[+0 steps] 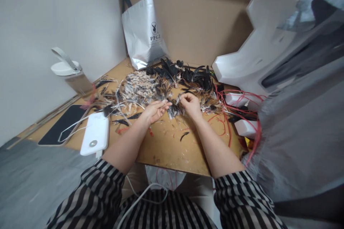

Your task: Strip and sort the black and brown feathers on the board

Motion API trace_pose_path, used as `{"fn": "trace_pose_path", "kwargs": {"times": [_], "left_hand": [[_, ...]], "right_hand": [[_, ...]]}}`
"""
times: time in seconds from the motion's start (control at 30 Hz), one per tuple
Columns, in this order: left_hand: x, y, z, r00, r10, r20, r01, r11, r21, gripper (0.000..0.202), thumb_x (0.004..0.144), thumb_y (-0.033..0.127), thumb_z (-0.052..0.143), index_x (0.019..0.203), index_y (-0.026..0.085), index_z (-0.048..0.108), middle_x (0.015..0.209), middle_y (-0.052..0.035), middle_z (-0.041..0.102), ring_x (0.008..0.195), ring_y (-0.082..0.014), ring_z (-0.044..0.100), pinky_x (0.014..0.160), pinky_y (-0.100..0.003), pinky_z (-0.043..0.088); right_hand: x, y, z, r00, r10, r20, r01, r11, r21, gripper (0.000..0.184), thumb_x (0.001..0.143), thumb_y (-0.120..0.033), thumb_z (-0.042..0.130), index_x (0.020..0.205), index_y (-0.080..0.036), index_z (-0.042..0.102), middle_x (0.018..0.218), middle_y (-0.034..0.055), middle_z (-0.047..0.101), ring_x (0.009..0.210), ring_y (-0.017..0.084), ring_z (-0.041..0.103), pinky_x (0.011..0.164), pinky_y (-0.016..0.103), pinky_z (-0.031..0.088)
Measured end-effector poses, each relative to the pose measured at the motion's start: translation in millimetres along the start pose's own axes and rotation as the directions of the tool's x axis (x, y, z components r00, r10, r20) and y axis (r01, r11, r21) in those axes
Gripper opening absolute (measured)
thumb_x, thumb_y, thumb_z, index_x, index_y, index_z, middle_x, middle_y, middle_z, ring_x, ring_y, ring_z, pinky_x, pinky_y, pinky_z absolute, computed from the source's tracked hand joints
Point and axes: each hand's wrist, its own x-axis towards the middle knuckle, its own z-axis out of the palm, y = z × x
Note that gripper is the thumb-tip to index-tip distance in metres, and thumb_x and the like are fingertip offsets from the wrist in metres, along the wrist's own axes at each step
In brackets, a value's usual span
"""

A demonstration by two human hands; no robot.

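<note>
A heap of feathers (150, 86), speckled pale ones at the left and black ones (193, 75) at the back, covers the far half of a brown board (172, 150). My left hand (154, 110) has its fingers pinched together on a small bunch of feathers (172, 109) at the heap's near edge. My right hand (191, 104) is curled closed on the same bunch from the right, fingertips almost meeting the left hand's. Both forearms are bare, with striped sleeves pushed up.
A white power bank (95, 134) with a white cable lies left, beside a black pad (63, 123) and a lidded bottle (71, 73). A silver paper bag (143, 32) stands at the back. Red cords (236, 111) and white blocks (245, 127) lie right, under grey fabric (301, 132).
</note>
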Motion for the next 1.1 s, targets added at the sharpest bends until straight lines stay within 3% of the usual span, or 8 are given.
{"fn": "trace_pose_path", "kwargs": {"times": [0.1, 0.23, 0.4, 0.63, 0.73, 0.87, 1.0, 1.1], "left_hand": [[-5.1, 0.4, 2.7, 0.991, -0.11, 0.074, 0.112, 0.993, -0.024, 0.004, 0.078, 0.012, 0.057, 0.079, 0.009, 0.06, 0.091, -0.0147, 0.068, 0.058, -0.0067, 0.062, 0.046, -0.01, 0.045], [-8.8, -0.4, 4.3, 0.977, -0.165, 0.135, 0.174, 0.983, -0.059, 0.007, 0.08, 0.01, 0.054, 0.079, 0.01, 0.06, 0.09, -0.0136, 0.068, 0.059, -0.0062, 0.062, 0.046, -0.01, 0.045], [-7.1, -1.8, 2.7, 0.982, -0.124, 0.144, 0.137, 0.987, -0.087, 0.01, 0.08, 0.009, 0.052, 0.078, 0.01, 0.062, 0.078, -0.0081, 0.067, 0.057, -0.0045, 0.06, 0.05, -0.009, 0.046], [-2.1, -4.1, 0.8, 0.99, -0.047, 0.137, 0.058, 0.995, -0.082, 0.008, 0.076, 0.005, 0.056, 0.075, 0.009, 0.064, 0.073, -0.0059, 0.066, 0.056, -0.0038, 0.058, 0.049, -0.01, 0.045], [0.6, -4.4, 0.4, 0.994, 0.03, 0.11, -0.028, 0.999, -0.017, 0.005, 0.074, 0.006, 0.06, 0.072, 0.008, 0.064, 0.07, -0.006, 0.065, 0.054, -0.0036, 0.057, 0.048, -0.01, 0.044], [3.3, -4.6, -1.0, 0.989, 0.132, 0.067, -0.14, 0.983, 0.122, 0.005, 0.069, 0.011, 0.067, 0.071, 0.007, 0.065, 0.065, -0.0063, 0.065, 0.054, -0.0054, 0.057, 0.051, -0.013, 0.045], [2.9, -5.0, -0.7, 0.973, 0.218, 0.075, -0.229, 0.951, 0.207, 0.013, 0.065, 0.018, 0.071, 0.072, 0.008, 0.066, 0.066, -0.006, 0.066, 0.057, -0.0069, 0.059, 0.054, -0.015, 0.044], [1.8, -5.7, 1.2, 0.966, 0.245, 0.078, -0.257, 0.926, 0.278, 0.014, 0.064, 0.021, 0.071, 0.069, 0.009, 0.066, 0.06, -0.0046, 0.065, 0.053, -0.0065, 0.056, 0.052, -0.016, 0.042]], "right_hand": [[-6.6, -7.4, 2.9, 0.985, -0.17, -0.039, 0.163, 0.977, -0.135, 0.016, 0.073, -0.032, 0.052, 0.069, -0.018, 0.055, 0.065, -0.0001, 0.053, 0.059, 0.011, 0.044, 0.059, 0.023, 0.037], [-14.3, -14.8, 6.5, 0.948, -0.319, -0.006, 0.309, 0.922, -0.232, 0.013, 0.077, -0.028, 0.049, 0.07, -0.019, 0.055, 0.071, 0.0016, 0.054, 0.065, 0.013, 0.047, 0.065, 0.025, 0.037], [-17.6, -18.0, 10.4, 0.93, -0.36, 0.071, 0.367, 0.899, -0.241, 0.013, 0.078, -0.027, 0.048, 0.069, -0.02, 0.054, 0.072, 0.0022, 0.055, 0.068, 0.014, 0.049, 0.067, 0.026, 0.038], [-22.2, -21.5, 12.8, 0.936, -0.332, 0.115, 0.348, 0.922, -0.172, 0.015, 0.078, -0.029, 0.049, 0.071, -0.02, 0.058, 0.078, 0.0042, 0.06, 0.074, 0.015, 0.053, 0.071, 0.027, 0.041], [-21.6, -19.1, 14.5, 0.966, -0.236, 0.106, 0.246, 0.965, -0.093, 0.02, 0.077, -0.035, 0.051, 0.07, -0.019, 0.06, 0.074, 0.0035, 0.062, 0.07, 0.015, 0.054, 0.07, 0.028, 0.042], [-14.0, -13.0, 14.6, 0.997, 0.032, 0.077, -0.038, 0.996, 0.086, 0.033, 0.074, -0.049, 0.052, 0.069, -0.017, 0.061, 0.065, 0.0032, 0.062, 0.057, 0.013, 0.053, 0.056, 0.025, 0.042], [-7.2, -9.7, 11.1, 0.954, 0.265, 0.141, -0.286, 0.946, 0.154, 0.04, 0.066, -0.056, 0.058, 0.063, -0.016, 0.06, 0.058, 0.0021, 0.061, 0.041, 0.008, 0.042, 0.04, 0.021, 0.03], [-7.1, -9.3, 10.6, 0.917, 0.335, 0.218, -0.372, 0.915, 0.156, 0.04, 0.061, -0.056, 0.063, 0.058, -0.017, 0.057, 0.046, -0.0017, 0.052, 0.037, 0.006, 0.034, 0.037, 0.02, 0.022]]}}
